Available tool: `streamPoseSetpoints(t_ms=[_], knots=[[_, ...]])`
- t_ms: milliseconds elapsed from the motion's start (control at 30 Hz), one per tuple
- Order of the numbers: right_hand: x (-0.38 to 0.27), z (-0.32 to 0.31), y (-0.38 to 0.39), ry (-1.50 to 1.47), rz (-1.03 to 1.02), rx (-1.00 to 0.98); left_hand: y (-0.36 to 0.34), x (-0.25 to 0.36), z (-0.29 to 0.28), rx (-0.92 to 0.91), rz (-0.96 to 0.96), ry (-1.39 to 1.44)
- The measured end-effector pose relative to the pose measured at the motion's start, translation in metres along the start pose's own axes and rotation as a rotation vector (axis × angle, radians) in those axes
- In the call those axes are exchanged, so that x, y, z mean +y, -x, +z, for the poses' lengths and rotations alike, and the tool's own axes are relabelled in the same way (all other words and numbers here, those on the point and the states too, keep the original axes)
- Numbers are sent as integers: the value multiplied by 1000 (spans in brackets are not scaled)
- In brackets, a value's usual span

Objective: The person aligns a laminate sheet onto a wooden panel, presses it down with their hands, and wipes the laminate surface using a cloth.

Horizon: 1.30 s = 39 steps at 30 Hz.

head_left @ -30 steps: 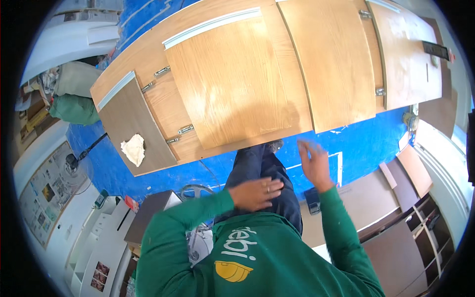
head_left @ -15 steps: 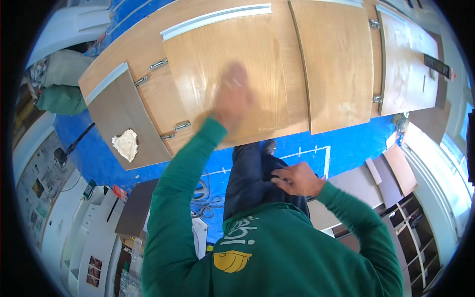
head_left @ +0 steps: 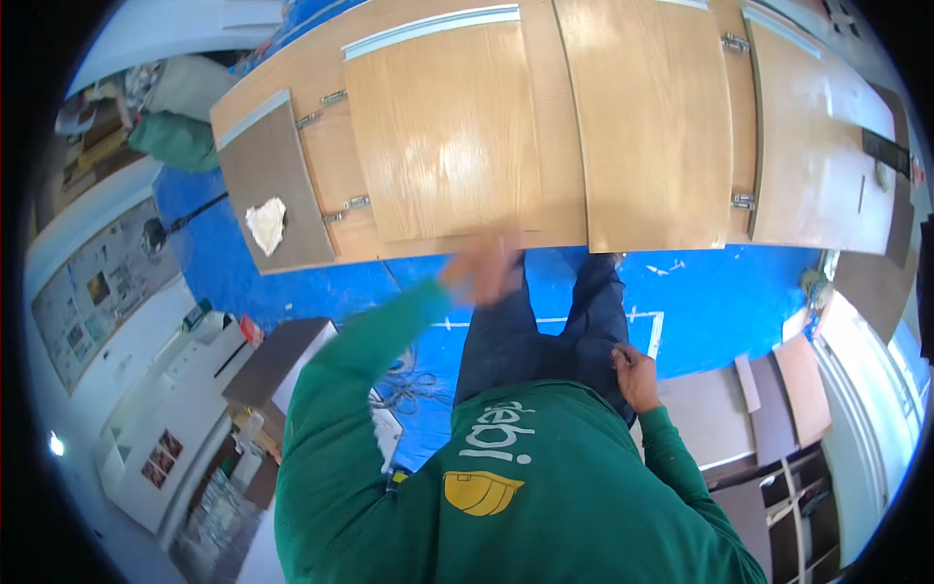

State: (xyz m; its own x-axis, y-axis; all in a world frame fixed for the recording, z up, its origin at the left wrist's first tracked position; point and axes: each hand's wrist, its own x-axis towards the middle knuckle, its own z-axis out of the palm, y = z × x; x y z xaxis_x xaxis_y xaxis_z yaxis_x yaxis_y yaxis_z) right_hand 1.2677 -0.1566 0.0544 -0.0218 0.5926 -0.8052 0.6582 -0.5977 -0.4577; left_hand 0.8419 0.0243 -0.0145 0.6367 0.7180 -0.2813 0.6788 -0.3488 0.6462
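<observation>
My left hand (head_left: 484, 265), smeared by motion, is over the near edge of a wooden workbench board (head_left: 562, 200), just below a wood-grain cabinet door (head_left: 443, 127) with a pale metal strip on its far edge. Its finger positions cannot be made out. Beside my right thigh, my right hand (head_left: 637, 378) is closed in a pinch; whatever it may hold is hidden. To the left, a brown door (head_left: 277, 185) carries a crumpled whitish cloth (head_left: 266, 226). Another wood-grain door (head_left: 652, 127) lies to the right.
Metal hinges (head_left: 356, 202) stick out between the doors. A glossy door (head_left: 817, 146) at far right bears a dark long tool (head_left: 885, 152). Blue sheeting (head_left: 720, 302) covers the floor. Cables (head_left: 413, 389) lie at my left, near a brown cabinet (head_left: 277, 365). Panels (head_left: 803, 389) lean at right.
My left hand has come back from the middle of the door toward my body. My right hand has moved down and right, beside my thigh. The whole view has shifted slightly.
</observation>
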Motion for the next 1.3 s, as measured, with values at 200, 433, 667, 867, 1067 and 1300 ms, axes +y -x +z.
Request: streamPoseSetpoints(t_ms=[200, 433, 667, 867, 1067, 1300], knots=[[-4, -91, -54, 386, -485, 123, 102, 123, 50, 200, -610, 241], [-223, -84, -189, 831, -1037, 109, 8, 13, 3, 668, -751, -172], [-360, -2, -363, 1117, -1382, 330, 55, -63, 1, 572, -840, -114], [-249, 86, -264, 710, -1310, -543, 60, -62, 7, 533, -872, -100], [-273, 59, -198, 563, -1415, -619, 67, -59, 4, 519, -890, -41], [-245, 54, -207, 637, -1380, -961, 50, -44, 12, 649, -883, 1]])
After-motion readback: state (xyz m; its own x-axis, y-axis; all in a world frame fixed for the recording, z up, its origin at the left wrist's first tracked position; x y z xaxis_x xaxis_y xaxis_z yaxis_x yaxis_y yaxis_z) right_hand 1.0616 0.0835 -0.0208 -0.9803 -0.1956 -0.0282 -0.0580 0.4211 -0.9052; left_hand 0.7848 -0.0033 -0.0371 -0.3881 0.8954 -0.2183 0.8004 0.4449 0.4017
